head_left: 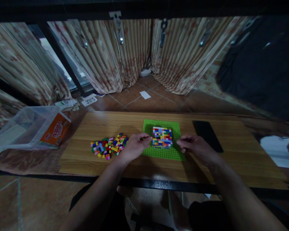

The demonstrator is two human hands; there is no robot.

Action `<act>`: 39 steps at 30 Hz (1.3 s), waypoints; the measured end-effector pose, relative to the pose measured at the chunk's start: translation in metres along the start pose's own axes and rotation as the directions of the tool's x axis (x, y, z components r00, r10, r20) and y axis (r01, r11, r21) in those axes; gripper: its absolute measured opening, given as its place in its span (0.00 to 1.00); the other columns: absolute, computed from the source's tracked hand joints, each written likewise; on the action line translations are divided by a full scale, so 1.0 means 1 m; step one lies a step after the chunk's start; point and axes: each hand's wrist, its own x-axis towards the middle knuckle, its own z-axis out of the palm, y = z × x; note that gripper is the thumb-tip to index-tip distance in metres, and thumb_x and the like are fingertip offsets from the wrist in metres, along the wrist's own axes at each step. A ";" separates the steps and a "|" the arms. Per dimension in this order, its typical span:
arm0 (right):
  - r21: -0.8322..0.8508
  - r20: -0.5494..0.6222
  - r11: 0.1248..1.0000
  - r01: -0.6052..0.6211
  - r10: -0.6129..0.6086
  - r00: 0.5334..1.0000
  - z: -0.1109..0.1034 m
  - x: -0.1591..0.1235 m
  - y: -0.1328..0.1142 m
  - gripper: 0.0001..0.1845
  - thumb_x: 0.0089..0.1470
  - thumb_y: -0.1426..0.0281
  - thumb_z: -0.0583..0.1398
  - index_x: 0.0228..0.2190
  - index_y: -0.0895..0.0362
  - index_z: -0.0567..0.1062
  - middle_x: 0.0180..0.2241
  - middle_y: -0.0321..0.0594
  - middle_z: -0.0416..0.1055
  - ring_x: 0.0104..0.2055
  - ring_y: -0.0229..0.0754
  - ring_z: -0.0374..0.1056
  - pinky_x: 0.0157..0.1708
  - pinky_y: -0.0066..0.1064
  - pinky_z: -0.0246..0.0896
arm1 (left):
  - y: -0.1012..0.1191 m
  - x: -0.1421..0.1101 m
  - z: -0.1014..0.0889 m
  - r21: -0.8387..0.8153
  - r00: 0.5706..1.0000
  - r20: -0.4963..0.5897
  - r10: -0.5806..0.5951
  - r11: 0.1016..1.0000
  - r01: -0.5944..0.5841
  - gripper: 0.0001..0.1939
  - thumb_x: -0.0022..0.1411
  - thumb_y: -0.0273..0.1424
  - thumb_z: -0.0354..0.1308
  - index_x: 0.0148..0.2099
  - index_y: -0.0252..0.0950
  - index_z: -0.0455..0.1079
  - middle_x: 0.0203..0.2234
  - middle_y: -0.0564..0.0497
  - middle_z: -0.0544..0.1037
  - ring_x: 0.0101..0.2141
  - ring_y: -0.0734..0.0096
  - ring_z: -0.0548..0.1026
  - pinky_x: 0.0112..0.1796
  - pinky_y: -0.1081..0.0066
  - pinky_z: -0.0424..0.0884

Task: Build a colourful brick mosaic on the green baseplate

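A square block of multicoloured toy bricks (162,137) stands on a green studded baseplate (162,155). At the left side of this block is my left hand (136,146), with thumb and forefinger pinched together close to its edge. Whatever the fingertips hold, if anything, is too small to make out. My right hand (195,146) hovers by the right edge of the baseplate, apart from the block, its fingers curled and closed. I cannot see what is between them. Left of my left hand lies a loose pile of coloured toy bricks (108,146), partly behind the hand.
A wooden table (82,128) carries all this. A dark flat rectangular object (208,136) lies to the right. A clear plastic bin (21,128) with an orange label stands off the left end. Patterned curtains (132,54) hang beyond, and white paper (144,95) lies on the floor.
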 end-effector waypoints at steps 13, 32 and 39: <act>-0.346 0.159 0.745 0.569 -0.552 0.819 0.064 -0.012 -0.015 0.15 0.59 0.62 0.58 0.48 0.49 0.76 0.46 0.41 0.75 0.49 0.45 0.71 0.49 0.38 0.66 | 0.016 -0.005 0.003 -0.142 0.994 0.108 0.003 0.990 0.013 0.15 0.59 0.41 0.58 0.34 0.33 0.71 0.22 0.56 0.68 0.26 0.76 0.65 0.30 0.74 0.61; -0.575 0.027 0.706 0.414 -0.489 0.872 0.046 0.052 -0.019 0.14 0.58 0.59 0.55 0.35 0.54 0.75 0.37 0.41 0.77 0.40 0.45 0.72 0.42 0.37 0.64 | -0.006 -0.006 0.026 0.406 1.000 -0.016 0.013 0.914 -0.005 0.37 0.52 0.35 0.63 0.63 0.31 0.60 0.51 0.38 0.74 0.47 0.53 0.74 0.49 0.61 0.69; -0.628 -0.013 0.712 0.314 -0.413 0.910 0.035 0.042 -0.009 0.13 0.58 0.61 0.52 0.34 0.54 0.73 0.32 0.39 0.76 0.34 0.43 0.70 0.36 0.35 0.62 | -0.013 0.001 0.037 0.514 0.994 -0.018 0.108 0.854 -0.083 0.27 0.61 0.29 0.53 0.62 0.30 0.62 0.52 0.35 0.73 0.50 0.50 0.73 0.52 0.58 0.68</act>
